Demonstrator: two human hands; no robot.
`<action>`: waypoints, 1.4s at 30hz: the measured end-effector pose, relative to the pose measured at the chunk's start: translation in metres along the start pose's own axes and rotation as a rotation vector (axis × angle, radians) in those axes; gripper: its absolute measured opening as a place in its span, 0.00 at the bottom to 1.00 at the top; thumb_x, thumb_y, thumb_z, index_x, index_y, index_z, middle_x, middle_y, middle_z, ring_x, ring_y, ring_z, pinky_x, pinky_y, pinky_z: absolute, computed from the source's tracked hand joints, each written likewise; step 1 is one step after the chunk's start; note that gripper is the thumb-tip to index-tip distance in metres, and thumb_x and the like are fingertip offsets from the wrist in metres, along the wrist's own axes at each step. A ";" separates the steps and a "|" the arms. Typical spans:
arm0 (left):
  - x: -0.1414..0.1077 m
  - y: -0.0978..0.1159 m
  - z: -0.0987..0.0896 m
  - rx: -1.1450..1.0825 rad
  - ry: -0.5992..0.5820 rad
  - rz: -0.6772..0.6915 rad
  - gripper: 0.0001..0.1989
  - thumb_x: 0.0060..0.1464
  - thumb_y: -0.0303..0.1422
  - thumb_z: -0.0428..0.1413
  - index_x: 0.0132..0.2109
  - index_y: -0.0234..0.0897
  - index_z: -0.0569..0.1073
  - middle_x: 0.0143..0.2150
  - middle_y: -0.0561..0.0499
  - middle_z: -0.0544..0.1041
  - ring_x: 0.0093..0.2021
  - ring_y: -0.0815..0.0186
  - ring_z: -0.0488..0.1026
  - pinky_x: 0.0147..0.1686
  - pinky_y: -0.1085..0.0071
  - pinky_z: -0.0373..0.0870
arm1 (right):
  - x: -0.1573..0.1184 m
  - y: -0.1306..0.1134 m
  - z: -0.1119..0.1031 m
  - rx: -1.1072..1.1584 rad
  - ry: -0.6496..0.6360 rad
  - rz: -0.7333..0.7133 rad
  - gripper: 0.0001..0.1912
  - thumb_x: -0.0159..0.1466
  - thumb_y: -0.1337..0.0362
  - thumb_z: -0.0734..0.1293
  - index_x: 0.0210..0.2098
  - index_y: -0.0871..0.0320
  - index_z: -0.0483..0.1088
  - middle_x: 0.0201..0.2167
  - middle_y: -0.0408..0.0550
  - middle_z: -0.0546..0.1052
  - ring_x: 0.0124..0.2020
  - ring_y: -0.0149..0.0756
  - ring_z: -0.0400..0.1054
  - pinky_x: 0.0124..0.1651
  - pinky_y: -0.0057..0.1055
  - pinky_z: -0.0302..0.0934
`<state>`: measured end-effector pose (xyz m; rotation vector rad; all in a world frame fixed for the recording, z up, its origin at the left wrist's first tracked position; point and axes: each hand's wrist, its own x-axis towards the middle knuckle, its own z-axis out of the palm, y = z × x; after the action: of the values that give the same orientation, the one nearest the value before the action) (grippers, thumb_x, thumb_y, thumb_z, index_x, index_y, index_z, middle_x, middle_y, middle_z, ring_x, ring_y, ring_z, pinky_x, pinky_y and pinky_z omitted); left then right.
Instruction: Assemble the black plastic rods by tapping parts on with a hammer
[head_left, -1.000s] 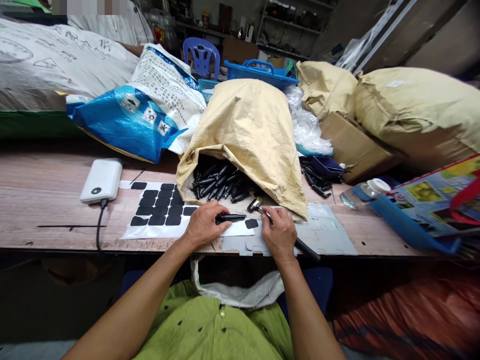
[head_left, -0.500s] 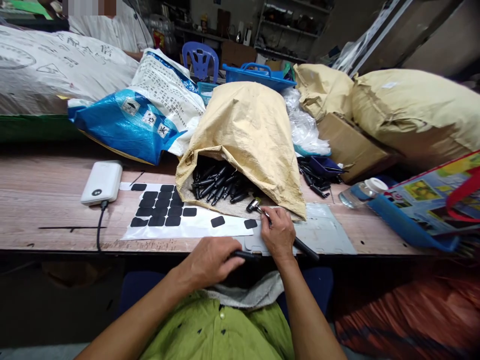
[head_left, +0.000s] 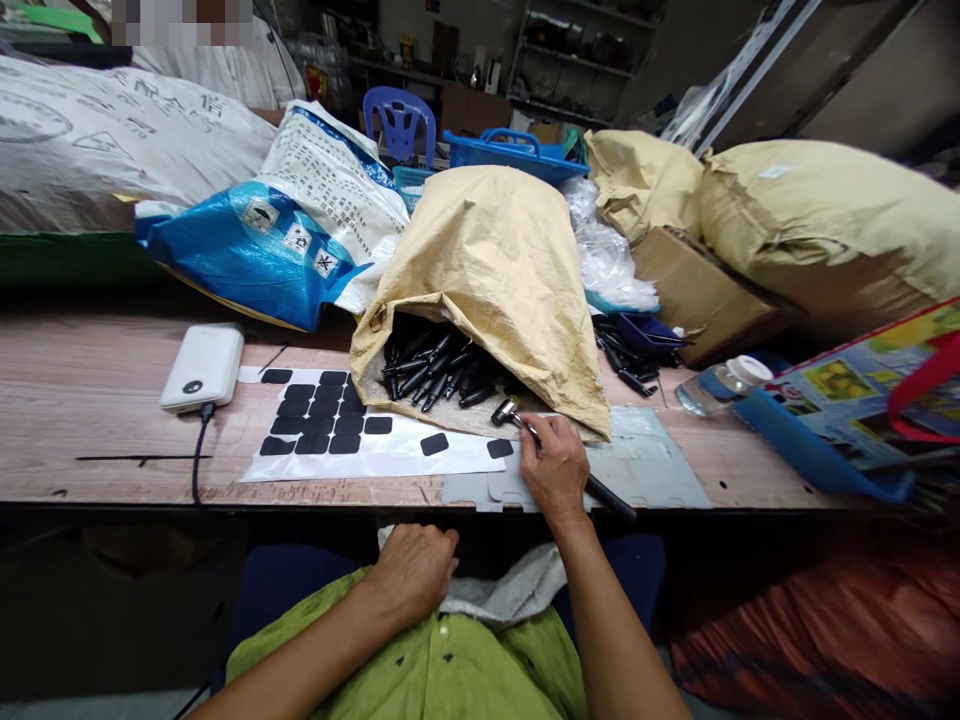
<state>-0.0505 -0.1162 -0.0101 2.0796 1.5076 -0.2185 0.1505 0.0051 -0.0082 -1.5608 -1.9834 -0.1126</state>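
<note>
My right hand [head_left: 556, 460] is wrapped round a small hammer [head_left: 611, 496], over the front of the table. The hammer's metal-and-black head points up and left, in front of the sack's mouth. Below the table edge, over my lap, my left hand [head_left: 417, 570] is closed with the fingers curled under; what they hold, if anything, is hidden. A yellow woven sack [head_left: 499, 235] lies open towards me, with several black pen-like parts [head_left: 431, 370] in its mouth. Black rounded patches [head_left: 324, 408] sit on a white backing sheet [head_left: 390, 457] left of the hammer.
A white power bank [head_left: 204, 365] with a cable stands at the left. A grey plate [head_left: 660, 455] lies under my right hand. Further right are black parts [head_left: 626, 365], a clear bottle [head_left: 712, 388] and a blue tray [head_left: 817, 450]. Another person's white sleeve [head_left: 225, 60] shows behind sacks.
My left hand has dropped from the table edge to my lap; the black piece that it held no longer shows. My right hand and the hammer stay nearly still.
</note>
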 end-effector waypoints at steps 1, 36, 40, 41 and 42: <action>0.000 0.001 0.000 -0.006 -0.011 -0.002 0.13 0.62 0.35 0.50 0.46 0.37 0.78 0.42 0.38 0.83 0.43 0.49 0.81 0.40 0.58 0.71 | 0.000 0.000 0.000 -0.001 0.001 0.000 0.12 0.68 0.64 0.64 0.47 0.53 0.77 0.38 0.49 0.73 0.40 0.40 0.61 0.47 0.35 0.55; 0.060 -0.038 -0.107 -0.169 0.452 -0.078 0.12 0.55 0.42 0.60 0.45 0.49 0.80 0.31 0.54 0.80 0.36 0.60 0.76 0.33 0.69 0.61 | -0.001 0.000 0.000 -0.001 -0.027 0.034 0.11 0.67 0.65 0.66 0.47 0.52 0.77 0.38 0.48 0.73 0.42 0.40 0.62 0.48 0.35 0.55; 0.056 -0.048 -0.088 -0.228 0.543 0.024 0.11 0.56 0.40 0.61 0.45 0.46 0.80 0.35 0.53 0.77 0.37 0.63 0.73 0.34 0.70 0.60 | 0.000 0.000 0.000 0.006 -0.024 0.032 0.11 0.67 0.65 0.65 0.47 0.53 0.77 0.38 0.48 0.73 0.42 0.40 0.62 0.48 0.35 0.55; 0.057 -0.050 -0.083 -0.239 0.582 0.047 0.10 0.57 0.39 0.61 0.45 0.45 0.80 0.36 0.53 0.76 0.37 0.63 0.73 0.35 0.70 0.61 | 0.000 0.000 0.000 0.009 -0.022 0.031 0.11 0.67 0.65 0.65 0.47 0.53 0.77 0.38 0.48 0.73 0.42 0.40 0.62 0.48 0.35 0.55; 0.058 -0.051 -0.080 -0.251 0.617 0.069 0.10 0.57 0.39 0.61 0.45 0.44 0.80 0.36 0.53 0.76 0.38 0.63 0.72 0.36 0.70 0.61 | 0.000 0.000 0.000 0.012 -0.020 0.029 0.11 0.67 0.65 0.65 0.47 0.53 0.77 0.38 0.48 0.73 0.42 0.40 0.62 0.48 0.35 0.55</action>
<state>-0.0918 -0.0160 0.0134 2.0816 1.6817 0.6636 0.1507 0.0046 -0.0082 -1.5880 -1.9726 -0.0729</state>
